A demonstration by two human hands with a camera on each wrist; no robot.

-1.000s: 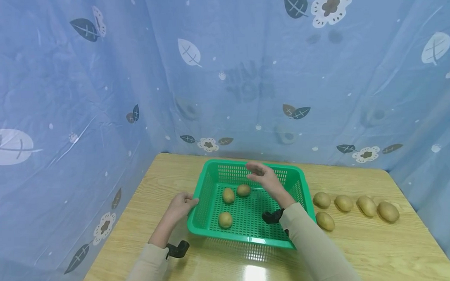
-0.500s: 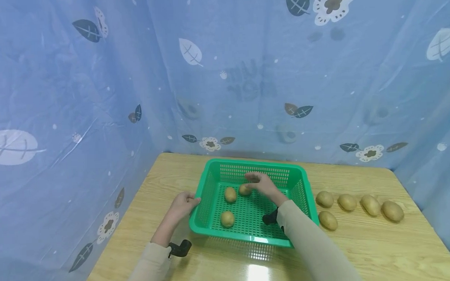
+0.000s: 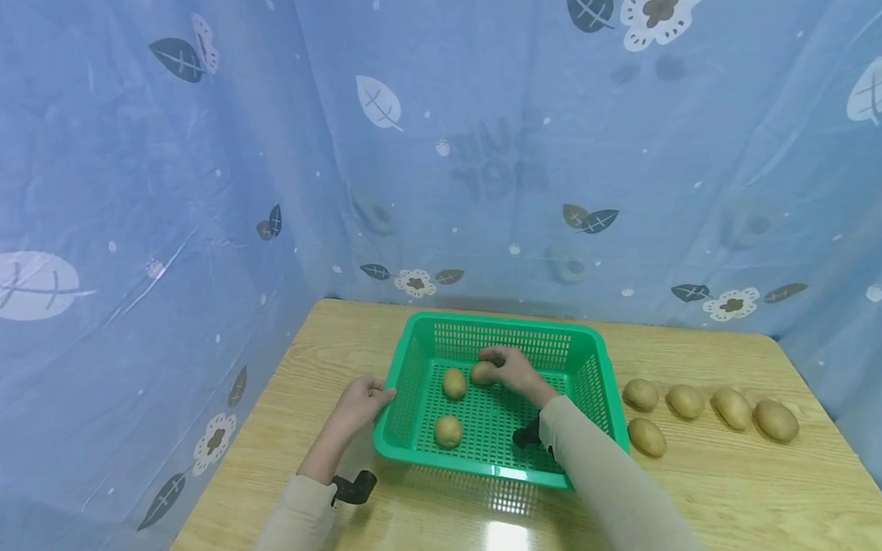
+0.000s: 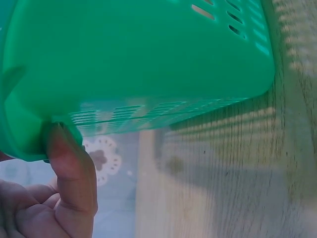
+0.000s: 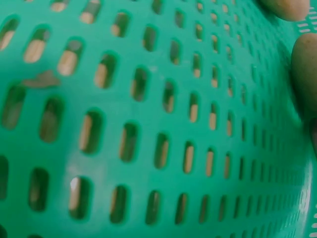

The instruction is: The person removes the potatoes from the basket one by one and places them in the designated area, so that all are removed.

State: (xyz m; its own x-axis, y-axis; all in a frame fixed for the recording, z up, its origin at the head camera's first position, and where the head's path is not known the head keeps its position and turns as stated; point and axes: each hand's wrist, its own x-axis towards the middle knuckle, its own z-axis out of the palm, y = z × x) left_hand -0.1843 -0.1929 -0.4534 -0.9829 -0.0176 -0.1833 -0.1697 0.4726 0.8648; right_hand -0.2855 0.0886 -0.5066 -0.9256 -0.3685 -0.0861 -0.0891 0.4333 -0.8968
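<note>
Partly hidden by right hand (image 3: 516,372): potato (image 3: 479,374) in green basket (image 3: 469,467).

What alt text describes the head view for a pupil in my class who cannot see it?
A person's right hand grips one of three rounded brown potatoes inside a rectangular green plastic basket, while the left hand holds the basket's left rim. Five more potatoes lie to its right on a pale wooden table, before a blue patterned curtain.
</note>
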